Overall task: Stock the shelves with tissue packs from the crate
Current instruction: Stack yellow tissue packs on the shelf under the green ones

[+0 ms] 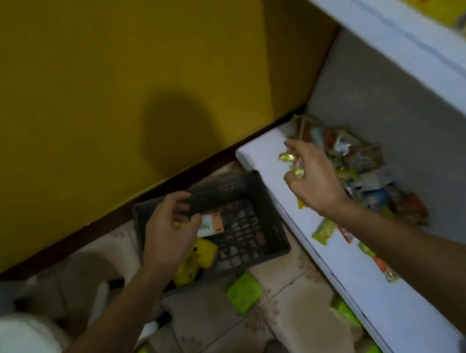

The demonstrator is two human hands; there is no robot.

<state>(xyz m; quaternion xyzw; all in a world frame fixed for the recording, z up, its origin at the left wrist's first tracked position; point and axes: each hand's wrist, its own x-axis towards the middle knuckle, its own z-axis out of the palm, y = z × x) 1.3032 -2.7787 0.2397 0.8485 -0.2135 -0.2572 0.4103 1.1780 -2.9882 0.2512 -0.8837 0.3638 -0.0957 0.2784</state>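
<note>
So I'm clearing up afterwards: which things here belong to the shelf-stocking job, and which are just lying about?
Job: dark grey plastic lattice crate; yellow soft pack inside it; small white-and-orange pack in the left hand; shiny yellow-green packets in the right hand; white shelf; green soft packs on the floor.
Lying about: white rounded object at lower left.

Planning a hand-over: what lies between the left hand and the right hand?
Head view: a white-orange pack by the left hand, the crate's right wall, then the shelf's white edge before the right hand gripping gold sachets.
</note>
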